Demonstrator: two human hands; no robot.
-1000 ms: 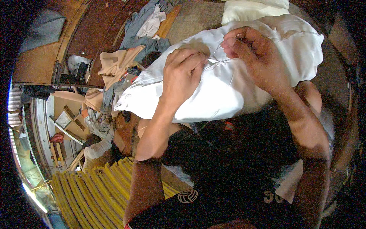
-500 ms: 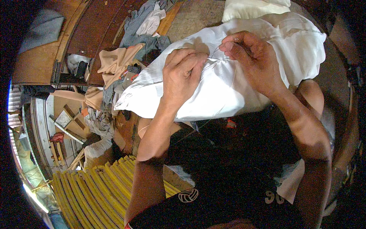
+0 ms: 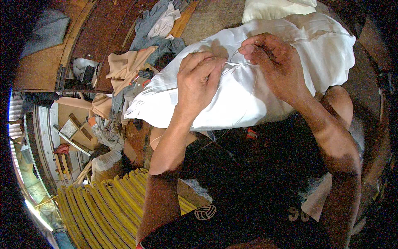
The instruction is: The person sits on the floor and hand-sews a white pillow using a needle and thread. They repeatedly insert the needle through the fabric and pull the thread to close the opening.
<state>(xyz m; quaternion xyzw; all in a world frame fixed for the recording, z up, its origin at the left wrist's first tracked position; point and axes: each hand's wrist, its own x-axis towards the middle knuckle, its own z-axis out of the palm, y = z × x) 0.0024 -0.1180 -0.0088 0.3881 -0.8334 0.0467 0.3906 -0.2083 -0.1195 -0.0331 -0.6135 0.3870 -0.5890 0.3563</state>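
It looks like a cluttered workshop (or a home corner used as one; I cannot tell which). Loose beige cloth (image 3: 127,68), blue-grey cloth (image 3: 143,39), bare wooden panels (image 3: 43,76) and a stuffed white cushion (image 3: 248,106) show it.

The big cushion (image 3: 242,106) is plain white, turning brownish grey where shadow falls. The pillow (image 3: 275,10) at the top edge is a creamier off-white. Beyond them the floor (image 3: 219,20) is a mottled grey-brown. The heaped cloth (image 3: 141,33) at upper left is faded blue-grey, with a white rag (image 3: 165,25) on it and a peach-tan fabric (image 3: 126,70) nearer. The cabinet (image 3: 99,41) is dark reddish brown, the panel (image 3: 39,74) beside it orange-brown, bearing a slate-grey sheet (image 3: 45,33). Yellow ribs striped with dark lines pattern the slatted surface (image 3: 103,207). The shirt (image 3: 248,207) is black, printed with a pale striped ball emblem (image 3: 205,212) and pale figures. A scrap (image 3: 251,133) shows orange-red.
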